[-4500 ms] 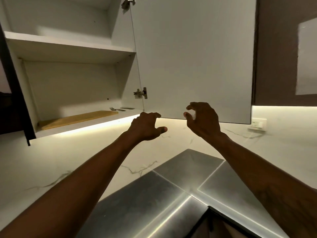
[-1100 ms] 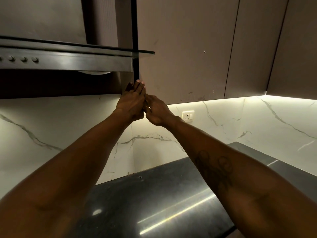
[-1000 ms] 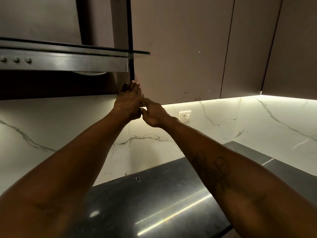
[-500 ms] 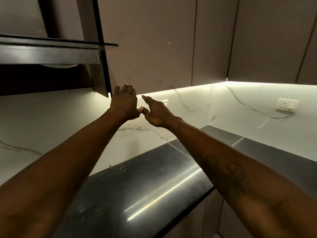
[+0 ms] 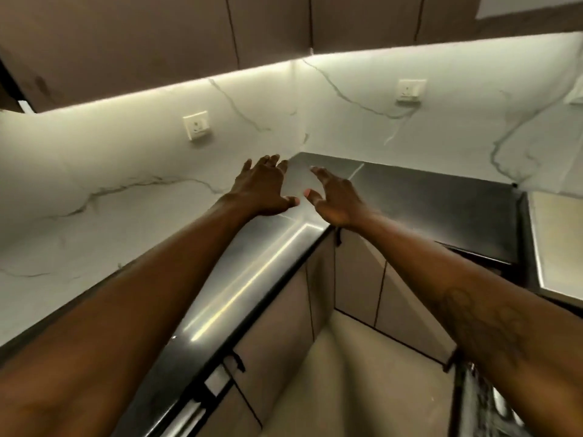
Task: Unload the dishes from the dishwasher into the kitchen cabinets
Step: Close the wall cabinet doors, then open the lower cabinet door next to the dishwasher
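White marble-veined backsplash (image 5: 94, 171) fills the 9 o'clock side, with a white wall socket (image 5: 196, 124) set in it toward 11 o'clock. Across 10 to 1 o'clock, the brown flat-fronted upper cabinets (image 5: 142, 36) have their doors closed. Near centre the left hand (image 5: 263, 187) is palm-down, fingers spread and loose, holding nothing. At its 3 o'clock the right hand (image 5: 336, 197) is likewise splayed and holds nothing, thumbs near but apart. Both show against the corner of the dark polished countertop (image 5: 441, 200). A second white socket (image 5: 410, 89) sits at 1 o'clock. Beige lower cabinet doors (image 5: 356, 272) stand at 5 o'clock. I cannot tell what the dark blur in the bottom-right corner is.
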Motion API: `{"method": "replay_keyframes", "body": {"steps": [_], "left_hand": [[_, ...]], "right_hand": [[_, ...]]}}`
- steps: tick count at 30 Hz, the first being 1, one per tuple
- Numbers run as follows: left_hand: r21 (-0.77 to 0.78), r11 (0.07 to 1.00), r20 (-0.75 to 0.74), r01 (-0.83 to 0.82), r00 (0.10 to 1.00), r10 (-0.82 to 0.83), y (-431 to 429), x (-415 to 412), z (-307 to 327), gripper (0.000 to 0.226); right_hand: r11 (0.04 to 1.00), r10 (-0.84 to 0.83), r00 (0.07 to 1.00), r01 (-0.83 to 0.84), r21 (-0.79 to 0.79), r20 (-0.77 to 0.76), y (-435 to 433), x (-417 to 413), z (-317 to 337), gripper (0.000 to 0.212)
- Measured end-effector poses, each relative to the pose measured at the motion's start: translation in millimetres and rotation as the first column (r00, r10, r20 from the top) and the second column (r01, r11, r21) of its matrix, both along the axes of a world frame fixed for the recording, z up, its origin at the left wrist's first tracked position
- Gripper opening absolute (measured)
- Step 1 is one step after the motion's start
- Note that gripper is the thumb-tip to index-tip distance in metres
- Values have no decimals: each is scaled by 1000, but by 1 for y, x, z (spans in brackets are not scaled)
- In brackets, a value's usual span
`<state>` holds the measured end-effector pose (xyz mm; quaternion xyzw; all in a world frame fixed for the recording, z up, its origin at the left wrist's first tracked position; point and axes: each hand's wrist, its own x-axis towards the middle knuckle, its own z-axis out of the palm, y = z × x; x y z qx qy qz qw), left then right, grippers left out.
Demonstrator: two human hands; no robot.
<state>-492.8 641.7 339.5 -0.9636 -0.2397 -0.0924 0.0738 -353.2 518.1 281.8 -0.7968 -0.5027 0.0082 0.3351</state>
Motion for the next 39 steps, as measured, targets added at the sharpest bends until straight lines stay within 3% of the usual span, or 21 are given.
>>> {"method": "replay_keyframes", "body": {"steps": [12,24,27,33,39], "left_hand": [[-197,959,-104,205,968,-229,-102,176,-120,90],[-513,858,-152,39,979,-135,-114,280,-212,80],[-624,782,-130,-7,987,-95,-103,314,-269,71],[-785,620,-19,-15,1000,0,-81,385,-404,38],[-839,542,96,50,994,57,-67,428,-488,10]], "right_hand": [[957,-265,952,240,-164,-153,-138,137,-108,64],[869,-461,832,353,-347,-309,-157,221,-192,57],[848,-520,744,393,-355,-419,-128,243,-235,52],[769,-602,471,560,-309,-645,-56,303,-349,50],[693,-649,367,646,-319,-667,-19,348,-429,49]]}}
